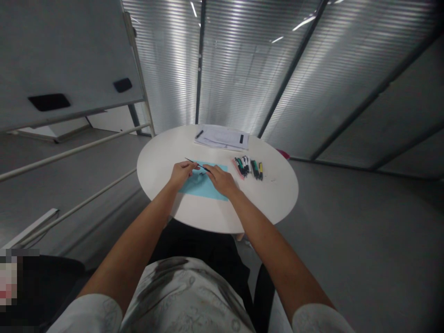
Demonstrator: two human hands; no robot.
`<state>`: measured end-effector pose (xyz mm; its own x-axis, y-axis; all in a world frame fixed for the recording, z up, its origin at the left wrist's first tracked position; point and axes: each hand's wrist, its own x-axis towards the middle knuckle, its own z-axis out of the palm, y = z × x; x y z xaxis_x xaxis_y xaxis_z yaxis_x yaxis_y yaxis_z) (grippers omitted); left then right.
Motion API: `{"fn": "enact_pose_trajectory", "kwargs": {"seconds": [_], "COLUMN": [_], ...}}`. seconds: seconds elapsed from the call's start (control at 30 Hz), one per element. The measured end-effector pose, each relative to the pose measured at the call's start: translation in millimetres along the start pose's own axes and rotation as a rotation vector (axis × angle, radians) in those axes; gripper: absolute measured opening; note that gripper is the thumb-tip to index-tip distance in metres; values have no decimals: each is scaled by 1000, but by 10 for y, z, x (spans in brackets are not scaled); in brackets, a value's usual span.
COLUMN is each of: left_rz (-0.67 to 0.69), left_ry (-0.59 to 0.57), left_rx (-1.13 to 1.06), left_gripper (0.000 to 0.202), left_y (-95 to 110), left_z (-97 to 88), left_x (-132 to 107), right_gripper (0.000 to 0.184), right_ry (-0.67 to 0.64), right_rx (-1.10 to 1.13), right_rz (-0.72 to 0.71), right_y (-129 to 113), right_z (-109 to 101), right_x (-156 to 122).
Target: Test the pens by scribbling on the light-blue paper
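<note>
Over a light blue sheet (208,190) on the round white table, my two hands meet around a thin dark pen-like stick (192,161). My left hand (182,173) pinches it near its middle, and its narrow end sticks out to the upper left. At the thicker end, the fingertips of my right hand (221,179) close on it. Whether it is one piece or two joined parts is too small to tell. A small dark piece (202,174) shows just below it, between the hands.
Right of the sheet lie several pens and markers (244,165), with green, white and black ones beside a yellow one (261,170). A stack of papers (222,137) with dark items on it is at the table's (267,203) far edge. A whiteboard frame (147,111) stands at left.
</note>
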<state>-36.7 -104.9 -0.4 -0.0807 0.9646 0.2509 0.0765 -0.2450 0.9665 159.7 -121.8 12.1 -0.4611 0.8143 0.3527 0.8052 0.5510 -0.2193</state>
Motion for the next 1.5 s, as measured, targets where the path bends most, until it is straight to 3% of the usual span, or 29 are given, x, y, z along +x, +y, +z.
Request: {"fn": "enact_pose_trajectory", "kwargs": {"seconds": [0.33,0.53,0.63,0.73,0.83,0.97,1.1,1.27,1.5], "left_rz": [117,175,234,378,460,487,481,440,435], "left_ry": [-149,-183,-204,-265,-305,-361,-364,-270,-321], "left_rx": [264,396,577,833,1023,1122,1130,1118,1135], "left_gripper": [33,29,27,31,38,38,34,38,34], "left_y": [-7,-91,-86,-54,-24,-13,-26,-36,-54], "left_z": [81,86,102,143,182,192,184,178,170], "left_x": [-32,6,-28,-101,-162,-172,-160,-166,-144], "right_gripper": [46,47,47,47,46,45,42,40,37], "right_ry": [-9,193,264,294,273,215,172,145,83], "right_rx": [12,170,212,233,212,172,167,160,122], "right_rz": [22,75,103,103,97,117,111,100,100], "right_y": [27,83,120,135,126,111,118,128,124], "right_z": [55,52,61,72,77,74,86,100,100], "right_x": [23,37,48,59,64,58,51,48,39]}}
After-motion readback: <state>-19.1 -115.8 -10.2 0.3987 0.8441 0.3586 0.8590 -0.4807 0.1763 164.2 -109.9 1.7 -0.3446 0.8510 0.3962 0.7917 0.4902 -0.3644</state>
